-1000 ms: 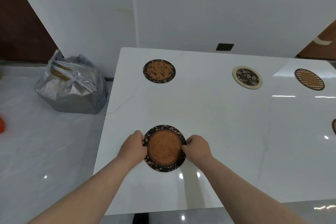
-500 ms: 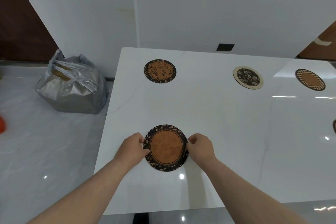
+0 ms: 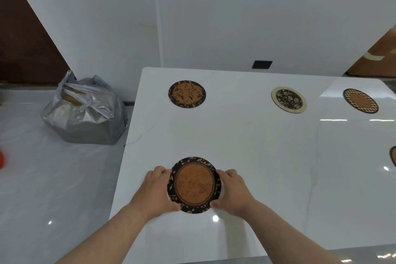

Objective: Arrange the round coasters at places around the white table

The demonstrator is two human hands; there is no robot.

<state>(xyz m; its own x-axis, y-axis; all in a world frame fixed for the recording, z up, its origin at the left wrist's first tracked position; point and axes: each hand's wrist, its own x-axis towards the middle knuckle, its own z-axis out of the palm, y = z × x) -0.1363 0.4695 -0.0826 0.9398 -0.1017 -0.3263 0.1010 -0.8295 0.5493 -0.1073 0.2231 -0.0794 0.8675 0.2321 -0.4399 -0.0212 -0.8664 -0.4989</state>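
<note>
my left hand [image 3: 157, 192] and right hand [image 3: 232, 192] each grip the rim of the leaf-bordered coaster [image 3: 194, 185] at the near left of the white table [image 3: 246, 146]. the floral coaster [image 3: 186, 94], cream-rimmed coaster [image 3: 288, 99] and checkered coaster [image 3: 360, 100] lie along the far side; i judge near places remain.

Looks like a home, a dining corner by every sign. Glossy white desk [image 3: 257, 156] across the middle and right of the frame, with patterned round coasters [image 3: 186, 94] spaced out along its edges. Pale marble-look floor [image 3: 53, 178] at the left, with a knotted silver bag [image 3: 85, 111] sitting on it close to the plain white wall [image 3: 235, 17]. Dark wooden door [image 3: 21, 49] at the upper left, small black socket [image 3: 262, 64] low on the wall just above the desk.
</note>
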